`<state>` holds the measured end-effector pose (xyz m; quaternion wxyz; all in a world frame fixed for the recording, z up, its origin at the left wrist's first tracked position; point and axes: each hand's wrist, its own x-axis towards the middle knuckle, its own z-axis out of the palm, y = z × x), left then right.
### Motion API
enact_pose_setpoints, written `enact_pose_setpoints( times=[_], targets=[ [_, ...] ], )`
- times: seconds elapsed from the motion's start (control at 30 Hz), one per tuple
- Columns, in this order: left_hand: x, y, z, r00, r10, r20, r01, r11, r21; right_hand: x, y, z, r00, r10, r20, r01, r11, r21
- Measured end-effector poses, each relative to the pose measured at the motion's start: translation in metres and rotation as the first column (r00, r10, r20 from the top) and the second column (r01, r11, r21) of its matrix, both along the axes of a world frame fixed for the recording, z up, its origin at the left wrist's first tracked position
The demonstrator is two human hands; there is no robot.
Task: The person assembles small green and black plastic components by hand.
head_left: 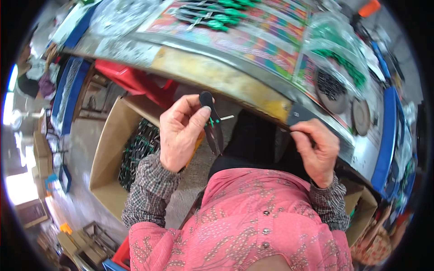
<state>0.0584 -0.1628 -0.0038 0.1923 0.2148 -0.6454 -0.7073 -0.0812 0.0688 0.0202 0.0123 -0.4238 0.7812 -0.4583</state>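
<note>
My left hand [183,128] is raised over the gap between my lap and the bench. Its thumb and fingers pinch a small black tool-like piece [212,131] with two tapering dark arms pointing down. Small green parts and a thin silver strip stick out at its middle; its exact kind is unclear. My right hand [316,149] is at the bench's front edge, thumb and index finger closed together beside a dark grey plate [300,115]. Whatever may be between those fingers is hidden. Rows of black and green pieces [217,13] with silver strips lie on the bench.
A cardboard box [106,153] full of black and green pieces [140,151] stands at left below the bench [226,81]. Red plastic [135,81] lies beyond it. A bag of green parts [339,54], a dish of black bits [332,88] and a round disc [360,115] are at right.
</note>
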Motion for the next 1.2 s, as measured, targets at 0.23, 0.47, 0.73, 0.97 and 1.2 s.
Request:
enact_pose_setpoints(
  times=[0.23,0.47,0.73,0.97,1.2],
  targets=[
    [-0.046,0.077,0.009,0.967,-0.201,-0.158,0.231,0.951,0.206,0.0,0.015,0.0,0.903,0.114,0.415,-0.06,0.988,-0.141],
    [-0.065,0.112,0.003,0.937,-0.292,-0.193,0.312,0.946,0.085,-0.003,0.037,-0.001,0.85,0.125,0.512,-0.034,0.982,-0.184],
    [-0.066,0.126,0.006,0.932,-0.311,-0.189,0.328,0.942,0.066,-0.001,0.05,0.001,0.809,0.123,0.575,-0.02,0.983,-0.181],
    [-0.065,0.14,0.01,0.932,-0.322,-0.169,0.352,0.914,0.201,-0.004,0.061,-0.008,0.966,0.154,0.209,-0.102,0.965,-0.24],
    [-0.071,0.144,0.014,0.896,-0.404,-0.186,0.441,0.855,0.271,-0.01,0.08,0.006,0.959,0.123,0.257,-0.072,0.977,-0.202]
  ],
)
